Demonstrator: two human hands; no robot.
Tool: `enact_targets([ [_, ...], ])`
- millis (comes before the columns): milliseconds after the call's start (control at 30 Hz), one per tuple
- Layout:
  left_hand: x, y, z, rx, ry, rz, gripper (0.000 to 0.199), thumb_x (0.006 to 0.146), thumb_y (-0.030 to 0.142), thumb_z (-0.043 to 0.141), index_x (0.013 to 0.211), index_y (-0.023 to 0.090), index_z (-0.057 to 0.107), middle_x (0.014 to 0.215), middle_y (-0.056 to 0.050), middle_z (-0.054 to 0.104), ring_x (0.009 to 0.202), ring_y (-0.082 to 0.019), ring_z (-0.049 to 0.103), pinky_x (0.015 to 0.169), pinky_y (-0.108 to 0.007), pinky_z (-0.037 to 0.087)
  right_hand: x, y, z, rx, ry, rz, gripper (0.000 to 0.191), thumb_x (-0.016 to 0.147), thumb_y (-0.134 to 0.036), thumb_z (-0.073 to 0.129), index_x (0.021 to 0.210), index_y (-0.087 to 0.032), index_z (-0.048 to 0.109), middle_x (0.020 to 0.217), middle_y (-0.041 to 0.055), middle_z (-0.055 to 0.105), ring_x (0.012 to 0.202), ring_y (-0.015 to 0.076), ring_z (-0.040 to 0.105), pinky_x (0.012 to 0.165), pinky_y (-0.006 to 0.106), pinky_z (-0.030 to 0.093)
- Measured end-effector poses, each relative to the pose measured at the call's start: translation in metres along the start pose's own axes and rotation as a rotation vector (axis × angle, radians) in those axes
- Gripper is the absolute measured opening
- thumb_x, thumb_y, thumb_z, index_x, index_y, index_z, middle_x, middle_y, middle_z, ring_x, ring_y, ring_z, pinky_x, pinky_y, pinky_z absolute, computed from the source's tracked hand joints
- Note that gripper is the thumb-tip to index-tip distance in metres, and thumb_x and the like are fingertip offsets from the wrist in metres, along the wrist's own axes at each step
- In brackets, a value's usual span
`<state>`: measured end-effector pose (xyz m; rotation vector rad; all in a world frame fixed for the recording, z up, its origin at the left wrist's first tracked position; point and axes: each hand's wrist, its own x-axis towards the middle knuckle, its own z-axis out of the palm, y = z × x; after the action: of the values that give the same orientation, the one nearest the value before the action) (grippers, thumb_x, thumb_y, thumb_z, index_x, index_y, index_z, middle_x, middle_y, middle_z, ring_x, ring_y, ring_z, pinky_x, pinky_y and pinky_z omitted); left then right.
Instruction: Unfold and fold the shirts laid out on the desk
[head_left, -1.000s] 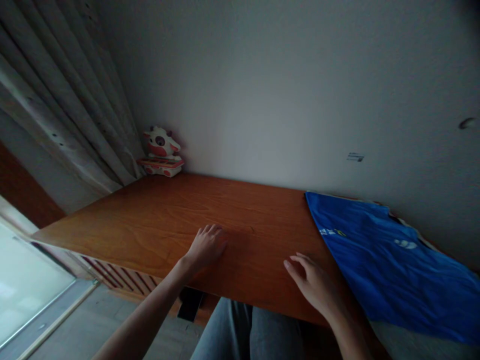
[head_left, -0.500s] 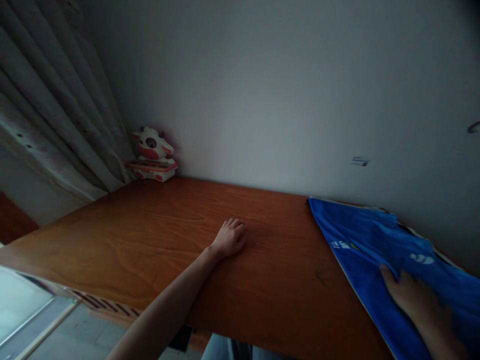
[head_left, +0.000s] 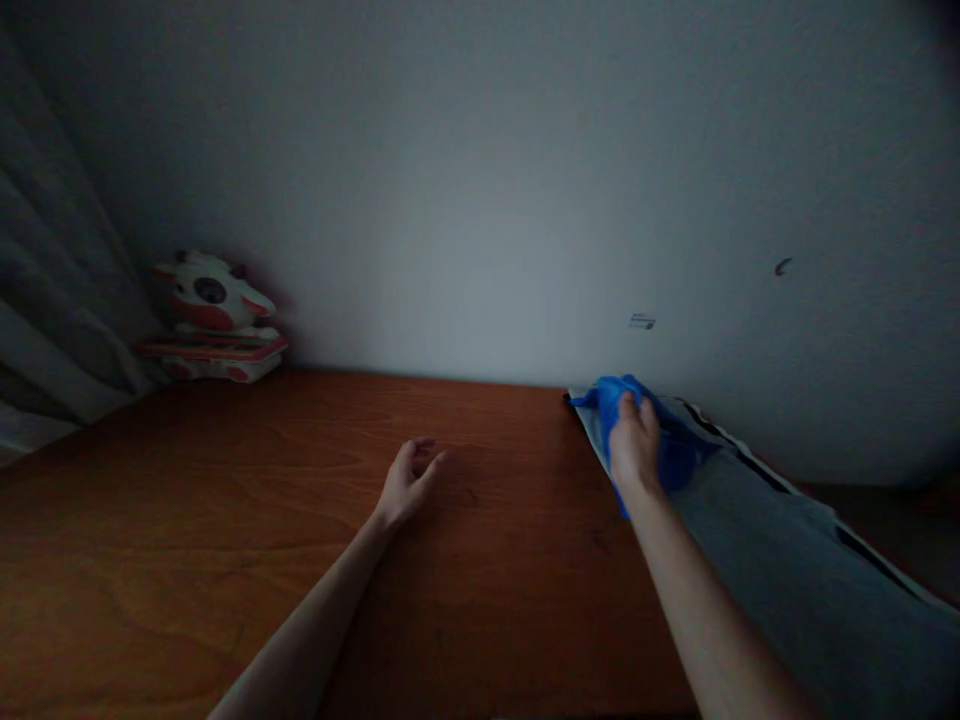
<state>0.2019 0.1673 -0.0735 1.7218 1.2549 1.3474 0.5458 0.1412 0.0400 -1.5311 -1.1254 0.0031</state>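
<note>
Blue cloth [head_left: 679, 455], spread flat half a second ago, is now bunched toward the far left corner of the grey sheet [head_left: 780, 560], and my right hand [head_left: 636, 440] has moved with it. Head view, right side: the right-hand fingers are folded onto the cloth and grip it from above; the fingertips are partly hidden, so I cannot tell exactly how tightly they close. Loose folds stand on both sides of the grip, against or just beside the wall [head_left: 480, 200]. Head view, centre: my left hand [head_left: 409, 480] is over the bare desk [head_left: 337, 540], thumb apart from loosely curled fingers, holding nothing; I cannot tell whether it touches the wood. Progress, judged from the visible state: gathering appears largely complete, since most of the grey sheet is uncovered and its dark-and-white far edge is exposed. Outstanding: the bundle is not yet released, remains unfolded and lies over the sheet's corner. Head view, surroundings: a cow toy [head_left: 214, 300] with a keyboard-like base stands at the far left of the desk, beside the curtain [head_left: 60, 240]; a label [head_left: 642, 321], too small to read, and a hook [head_left: 783, 267] are on the wall.
</note>
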Motion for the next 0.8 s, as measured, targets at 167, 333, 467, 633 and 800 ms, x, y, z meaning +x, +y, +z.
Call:
enact_targets([
  [167, -0.004, 0.002, -0.007, -0.484, 0.008, -0.160, 0.085, 0.090, 0.069, 0.053, 0.158, 0.031, 0.022, 0.155, -0.015, 0.048, 0.137, -0.032, 0.053, 0.105, -0.047, 0.050, -0.032, -0.087, 0.049, 0.549, -0.596, -0.164, 0.061, 0.098, -0.069, 0.038, 0.092, -0.021, 0.074, 0.096, 0.0080, 0.078, 0.094, 0.0216, 0.073, 0.092, 0.036, 0.056],
  [333, -0.007, 0.009, -0.007, -0.474, 0.064, -0.301, 0.111, 0.075, 0.064, 0.077, 0.161, 0.027, 0.016, 0.148, -0.014, 0.056, 0.135, -0.033, 0.055, 0.113, -0.047, 0.045, -0.058, -0.051, 0.071, 0.472, -0.419, -0.169, 0.049, 0.094, -0.069, 0.050, 0.096, -0.022, 0.066, 0.095, 0.0097, 0.077, 0.091, 0.0233, 0.073, 0.088, 0.040, 0.057],
  [467, -0.007, 0.010, -0.004, -0.251, 0.019, -0.212, 0.114, 0.070, 0.050, 0.085, 0.160, 0.025, 0.019, 0.146, -0.013, 0.057, 0.131, -0.031, 0.059, 0.115, -0.049, 0.043, -0.092, 0.023, 0.098, 0.257, -0.377, -0.188, 0.053, 0.090, -0.069, 0.053, 0.110, -0.020, 0.063, 0.110, 0.0153, 0.074, 0.103, 0.0283, 0.071, 0.095, 0.049, 0.056],
  [633, -0.017, 0.016, -0.003, 0.076, -0.260, 0.071, 0.062, 0.087, 0.051, 0.065, 0.140, 0.020, 0.053, 0.127, -0.011, 0.069, 0.118, -0.029, 0.066, 0.108, -0.045, 0.049, -0.116, 0.054, 0.102, 0.143, -0.480, -0.257, 0.060, 0.089, -0.064, 0.058, 0.129, -0.020, 0.057, 0.129, 0.0173, 0.068, 0.120, 0.0320, 0.065, 0.104, 0.053, 0.051],
  [800, -0.023, 0.033, -0.004, 0.404, -0.346, 0.265, 0.114, 0.055, 0.064, 0.088, 0.152, 0.024, 0.043, 0.157, -0.020, 0.040, 0.146, -0.045, 0.034, 0.119, -0.067, 0.026, -0.127, 0.033, 0.096, 0.152, -0.669, -0.158, 0.058, 0.085, -0.062, 0.056, 0.117, -0.016, 0.068, 0.120, 0.0189, 0.072, 0.114, 0.0362, 0.068, 0.102, 0.054, 0.050],
])
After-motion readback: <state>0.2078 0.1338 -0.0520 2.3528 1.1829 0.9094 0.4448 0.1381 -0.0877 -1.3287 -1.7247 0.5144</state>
